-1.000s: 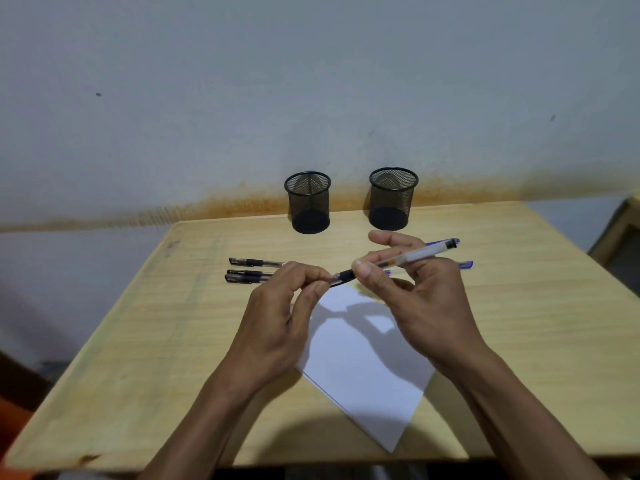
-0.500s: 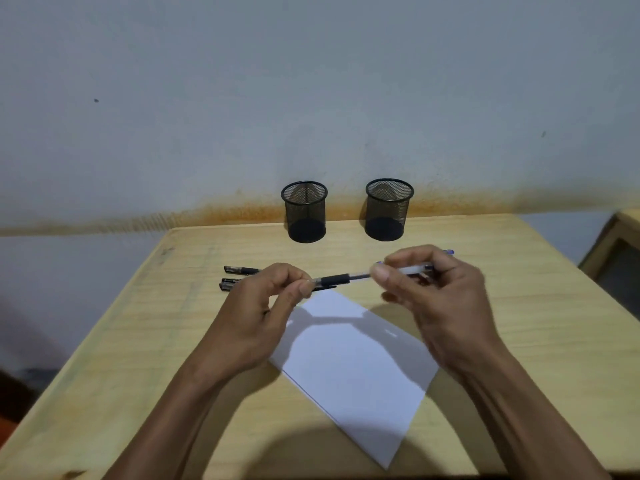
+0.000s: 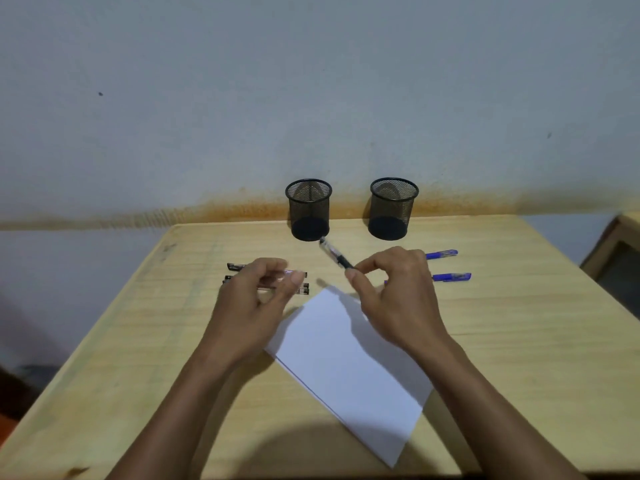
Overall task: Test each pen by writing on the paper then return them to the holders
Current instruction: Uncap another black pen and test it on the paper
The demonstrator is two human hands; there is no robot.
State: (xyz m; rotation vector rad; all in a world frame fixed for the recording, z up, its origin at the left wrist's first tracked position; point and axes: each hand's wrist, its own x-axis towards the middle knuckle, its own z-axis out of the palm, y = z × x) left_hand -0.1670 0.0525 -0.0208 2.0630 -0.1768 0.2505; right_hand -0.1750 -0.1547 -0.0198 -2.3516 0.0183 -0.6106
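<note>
1. Pen [image 3: 336, 255] under test: clear barrel with a black grip section, held in the right hand [image 3: 398, 299] above the middle of the surface [image 3: 519, 341], far end pointing toward the back edge.
2. Right-hand grip: narrow pinch of thumb and forefinger, closed on the pen near its lower end.
3. Left-hand [image 3: 252, 306] grip: fingers curled around what appears to be the pen's cap [image 3: 294, 273]; motion blur prevents confirmation.
4. Paper [image 3: 349, 368]: lies at the front centre of the surface, skewed to its edges. No marks visible, so writing has probably not begun.
5. Remaining pens: black pens [image 3: 235, 266] toward the left edge, two blue pens [image 3: 450, 277] toward the right edge.
6. Holders: left holder [image 3: 308, 209] and right holder [image 3: 393, 207] stand at the back edge, both empty. All returns remain outstanding.
</note>
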